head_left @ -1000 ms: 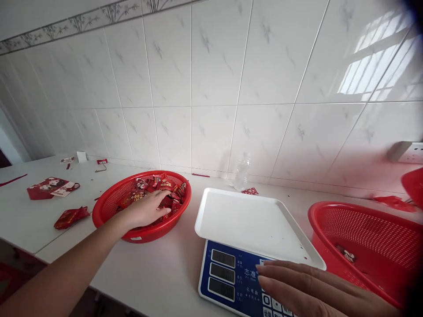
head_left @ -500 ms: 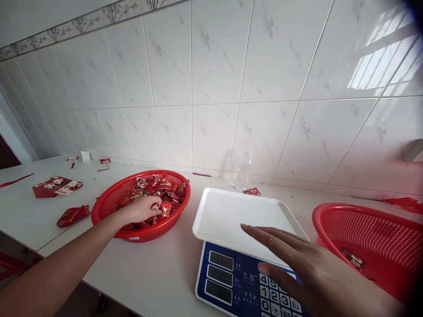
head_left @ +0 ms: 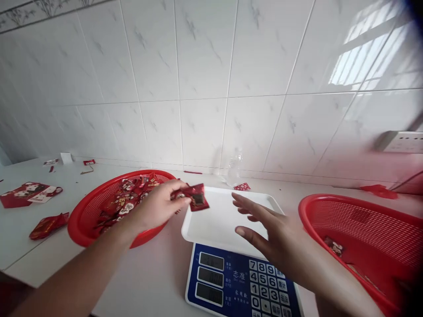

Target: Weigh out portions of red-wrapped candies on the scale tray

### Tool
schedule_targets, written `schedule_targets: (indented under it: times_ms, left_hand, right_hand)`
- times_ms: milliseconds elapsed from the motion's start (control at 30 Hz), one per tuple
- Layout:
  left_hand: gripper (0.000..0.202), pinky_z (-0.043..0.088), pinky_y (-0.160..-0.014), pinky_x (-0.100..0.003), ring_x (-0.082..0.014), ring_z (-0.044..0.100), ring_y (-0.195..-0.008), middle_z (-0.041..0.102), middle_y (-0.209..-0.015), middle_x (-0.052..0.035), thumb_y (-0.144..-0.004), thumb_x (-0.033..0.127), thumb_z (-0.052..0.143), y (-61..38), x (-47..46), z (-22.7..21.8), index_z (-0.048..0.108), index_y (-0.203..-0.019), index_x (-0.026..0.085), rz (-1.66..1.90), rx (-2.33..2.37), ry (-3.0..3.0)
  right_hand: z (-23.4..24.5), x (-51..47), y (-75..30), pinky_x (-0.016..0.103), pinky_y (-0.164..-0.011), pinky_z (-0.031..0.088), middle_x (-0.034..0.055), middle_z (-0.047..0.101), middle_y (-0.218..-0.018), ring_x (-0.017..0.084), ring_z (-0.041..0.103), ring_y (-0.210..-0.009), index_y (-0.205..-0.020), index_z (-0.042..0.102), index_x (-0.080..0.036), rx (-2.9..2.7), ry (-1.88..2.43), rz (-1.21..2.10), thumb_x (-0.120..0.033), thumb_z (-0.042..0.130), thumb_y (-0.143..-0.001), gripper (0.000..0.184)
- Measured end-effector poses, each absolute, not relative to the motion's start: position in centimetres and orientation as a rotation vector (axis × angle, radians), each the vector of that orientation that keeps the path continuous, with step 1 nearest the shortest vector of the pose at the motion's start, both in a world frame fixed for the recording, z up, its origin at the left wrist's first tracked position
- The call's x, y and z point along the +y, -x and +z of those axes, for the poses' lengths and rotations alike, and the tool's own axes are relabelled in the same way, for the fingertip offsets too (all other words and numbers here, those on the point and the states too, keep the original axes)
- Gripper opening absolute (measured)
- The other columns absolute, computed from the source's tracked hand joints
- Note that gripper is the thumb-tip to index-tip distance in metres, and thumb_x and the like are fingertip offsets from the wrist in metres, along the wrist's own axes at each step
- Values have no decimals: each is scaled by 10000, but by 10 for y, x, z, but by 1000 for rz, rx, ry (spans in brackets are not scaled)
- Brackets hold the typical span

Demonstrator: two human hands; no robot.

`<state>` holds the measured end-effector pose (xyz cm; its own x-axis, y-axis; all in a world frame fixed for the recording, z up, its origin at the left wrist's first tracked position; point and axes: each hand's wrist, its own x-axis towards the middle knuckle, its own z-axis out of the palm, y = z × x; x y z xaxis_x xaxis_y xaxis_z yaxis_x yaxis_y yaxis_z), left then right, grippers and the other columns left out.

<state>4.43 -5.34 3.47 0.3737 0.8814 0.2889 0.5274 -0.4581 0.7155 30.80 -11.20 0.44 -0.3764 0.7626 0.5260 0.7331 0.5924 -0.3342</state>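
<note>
Pinched in the fingers of my left hand is a small red snack packet, held over the left edge of the scale's white tray. Below the tray is the blue keypad panel of the digital scale, with three display windows. My right hand hovers above the tray's right part, fingers apart and nothing in them. Behind my left hand and forearm stands a red plastic basket, holding many red wrapped packets; the forearm hides part of them.
Another red basket stands on the right with a few packets inside. Against the tiled wall is a clear plastic bottle, a red patterned packet near it. A panda-print box and a red bag lie at left.
My left hand has come out of the left basket and moved right to the tray, now with a red packet. My right hand has shifted slightly. The view has turned right.
</note>
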Motion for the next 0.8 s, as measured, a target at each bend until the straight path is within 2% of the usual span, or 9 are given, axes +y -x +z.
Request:
schedule_targets:
  times_ms: [100,200,267,367,500,667,733,800]
  left_hand:
    - [127,498,-701,-285,-172,623,-831,669,-914,-30,-829,226,573,-89,-62,24,648,-928,197,1018,909,-2068]
    - [109,510,-625,-269,-139,597,-709,637,-823,-20,-865,246,562,-115,-63,13,628,-933,192,1066,732,-1976]
    - [152,539,-644,-283,-142,612,-736,644,-879,-37,-887,272,543,-123,-60,8,616,-993,192,1103,642,-1859]
    - [218,564,-716,-303,-179,638,-905,652,-1061,-72,-882,266,552,-124,-52,2,607,-1085,212,1136,580,-1710]
    - [297,551,-757,-298,-184,629,-932,657,-1070,-69,-870,254,583,-117,-48,1,573,-1166,231,1146,591,-1588]
    - [357,519,-835,-291,-184,568,-1048,588,-1221,-54,-891,272,581,-112,-56,7,502,-1239,283,1115,575,-1481]
    - [382,510,-867,-304,-188,558,-1070,569,-1246,-54,-895,269,576,-111,-59,9,477,-1262,300,1092,569,-1472]
    - [414,501,-893,-313,-186,556,-1077,560,-1259,-52,-902,268,568,-112,-61,10,443,-1293,323,1072,572,-1478]
  right_hand:
    - [3,-104,-303,374,-821,555,86,667,-1111,191,642,-1003,-1438,294,-241,-2046,1088,383,-390,474,-938,552]
    - [8,-102,-303,335,-786,538,39,684,-970,148,652,-871,-1362,361,-246,-1905,1059,609,-337,441,-952,427]
    - [13,-102,-306,314,-726,526,28,678,-900,145,645,-814,-1297,415,-233,-1820,1113,644,-344,437,-951,364]
    - [19,-100,-314,300,-662,509,36,670,-885,161,643,-802,-1270,424,-218,-1719,1162,664,-388,459,-935,377]
    - [18,-93,-322,291,-590,498,61,664,-924,178,637,-778,-1266,414,-216,-1628,1172,691,-439,487,-914,424]
    - [8,-86,-322,250,-515,467,52,646,-988,146,605,-718,-1371,282,-296,-1567,1095,666,-427,490,-925,509]
    - [6,-86,-318,233,-511,459,47,641,-989,138,609,-727,-1330,353,-302,-1587,1065,665,-419,483,-931,435]
    - [6,-87,-315,221,-525,457,46,639,-965,138,624,-756,-1186,499,-270,-1623,1075,665,-418,482,-933,293]
